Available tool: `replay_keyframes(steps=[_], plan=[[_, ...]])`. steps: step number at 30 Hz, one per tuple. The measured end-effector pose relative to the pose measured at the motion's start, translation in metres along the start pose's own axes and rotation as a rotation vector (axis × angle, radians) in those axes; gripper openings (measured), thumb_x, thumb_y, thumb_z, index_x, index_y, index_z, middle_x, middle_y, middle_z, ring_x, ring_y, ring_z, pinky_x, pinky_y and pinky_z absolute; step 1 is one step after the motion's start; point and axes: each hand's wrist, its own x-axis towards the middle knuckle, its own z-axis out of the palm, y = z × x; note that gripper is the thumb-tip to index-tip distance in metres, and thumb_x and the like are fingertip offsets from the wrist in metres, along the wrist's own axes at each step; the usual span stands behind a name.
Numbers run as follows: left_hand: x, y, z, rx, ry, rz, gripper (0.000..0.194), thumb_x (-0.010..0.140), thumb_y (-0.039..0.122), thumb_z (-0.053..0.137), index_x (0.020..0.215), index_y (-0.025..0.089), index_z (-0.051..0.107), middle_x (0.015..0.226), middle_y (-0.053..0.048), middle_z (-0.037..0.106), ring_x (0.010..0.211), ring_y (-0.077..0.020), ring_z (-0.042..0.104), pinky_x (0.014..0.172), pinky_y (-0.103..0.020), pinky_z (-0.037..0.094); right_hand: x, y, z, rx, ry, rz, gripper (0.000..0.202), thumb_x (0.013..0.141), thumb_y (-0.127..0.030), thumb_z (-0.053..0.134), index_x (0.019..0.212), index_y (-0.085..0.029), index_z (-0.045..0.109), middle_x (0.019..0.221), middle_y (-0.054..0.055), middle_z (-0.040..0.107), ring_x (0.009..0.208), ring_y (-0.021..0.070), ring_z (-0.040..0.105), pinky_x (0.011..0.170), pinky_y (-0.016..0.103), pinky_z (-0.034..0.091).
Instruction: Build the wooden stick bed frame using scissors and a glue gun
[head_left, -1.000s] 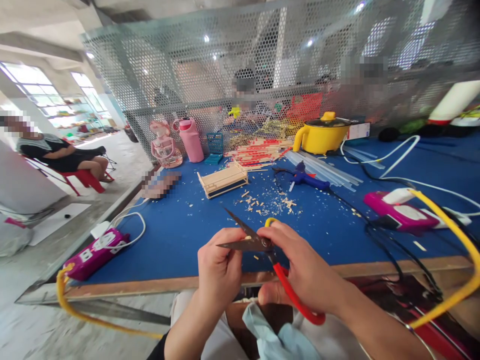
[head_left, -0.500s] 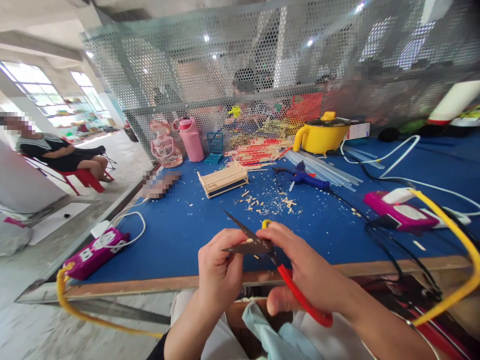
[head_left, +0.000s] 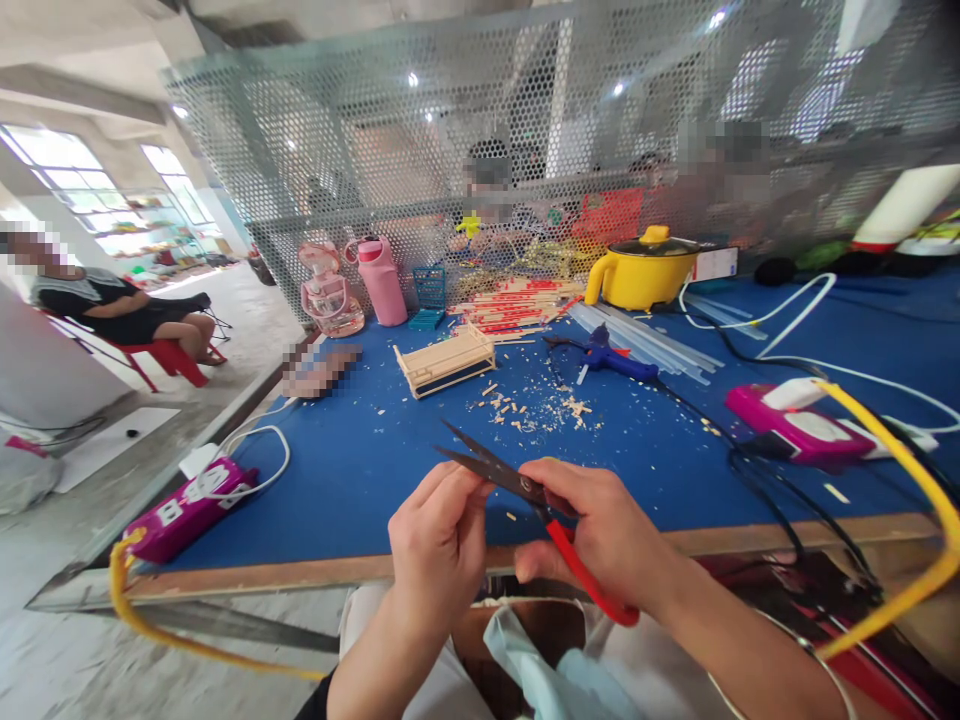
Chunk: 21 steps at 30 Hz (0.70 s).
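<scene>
Scissors [head_left: 529, 488] with dark blades and a red handle are in my right hand [head_left: 600, 530], whose fingers and thumb work the handles. Their blades point up and left, slightly apart. My left hand [head_left: 439, 540] is closed in a pinch just under the blades; the small pale piece of wooden stick at its fingertips is mostly hidden now. Beyond my hands, a small model bed made of wooden sticks [head_left: 446, 362] stands on the blue table [head_left: 337, 470]. Wood offcuts [head_left: 574, 408] lie scattered to its right.
A blue glue gun [head_left: 619, 362] lies right of centre, near clear glue sticks [head_left: 652, 340]. Red-marked wooden sticks [head_left: 510, 305], a pink bottle [head_left: 382, 285] and a yellow pot [head_left: 649, 272] stand behind. Purple power strips [head_left: 191, 510] with cables flank both sides. A person [head_left: 127, 305] sits at left.
The scissor blades have drawn closer together and moved slightly up and left at my left fingertips. My right thumb and the red handle have come up, the grip closing. The table things stay put.
</scene>
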Motion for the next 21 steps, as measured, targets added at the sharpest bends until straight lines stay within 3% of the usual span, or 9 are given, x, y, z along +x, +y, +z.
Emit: replay_keyframes(steps=[2, 5, 11, 16, 21], plan=[[0.0, -0.001, 0.002, -0.047, -0.008, -0.095, 0.014, 0.084, 0.008, 0.055, 0.086, 0.019, 0.063, 0.077, 0.0, 0.068, 0.07, -0.0092, 0.063, 0.065, -0.017, 0.048, 0.001, 0.001, 0.003, 0.059, 0.025, 0.092, 0.042, 0.068, -0.051, 0.073, 0.094, -0.02, 0.062, 0.062, -0.005, 0.052, 0.055, 0.0101, 0.042, 0.052, 0.022, 0.036], [-0.001, -0.002, 0.005, -0.103, 0.001, -0.207, 0.009, 0.085, 0.014, 0.058, 0.088, 0.02, 0.063, 0.078, 0.001, 0.069, 0.07, -0.0094, 0.064, 0.065, -0.017, 0.049, 0.006, -0.003, 0.006, 0.214, 0.158, 0.236, 0.032, 0.076, -0.045, 0.067, 0.096, -0.02, 0.059, 0.061, -0.006, 0.05, 0.052, 0.0087, 0.041, 0.049, 0.021, 0.037], [-0.003, 0.001, 0.007, -0.065, -0.019, -0.126, 0.006, 0.082, 0.013, 0.062, 0.083, 0.018, 0.065, 0.077, 0.0, 0.07, 0.068, -0.0071, 0.063, 0.064, -0.013, 0.048, 0.022, -0.022, 0.007, 0.576, 0.267, 0.28, 0.035, 0.069, -0.027, 0.072, 0.098, -0.022, 0.054, 0.071, -0.004, 0.06, 0.056, 0.0088, 0.052, 0.052, 0.019, 0.044], [-0.004, -0.002, 0.008, -0.096, -0.07, -0.082, 0.01, 0.083, 0.01, 0.059, 0.085, 0.017, 0.066, 0.08, -0.002, 0.07, 0.073, -0.0079, 0.064, 0.07, -0.014, 0.049, 0.028, -0.022, 0.011, 0.515, 0.274, 0.285, 0.025, 0.074, -0.025, 0.064, 0.096, -0.021, 0.054, 0.069, -0.003, 0.059, 0.056, 0.0097, 0.054, 0.051, 0.019, 0.045], [-0.005, -0.005, 0.009, -0.13, -0.154, -0.157, 0.013, 0.085, 0.015, 0.056, 0.092, 0.017, 0.067, 0.089, -0.005, 0.07, 0.08, -0.0109, 0.065, 0.074, -0.017, 0.049, 0.026, -0.015, 0.01, 0.371, 0.308, 0.28, 0.024, 0.075, -0.022, 0.062, 0.098, -0.021, 0.055, 0.071, -0.002, 0.063, 0.061, 0.0115, 0.06, 0.056, 0.02, 0.048]])
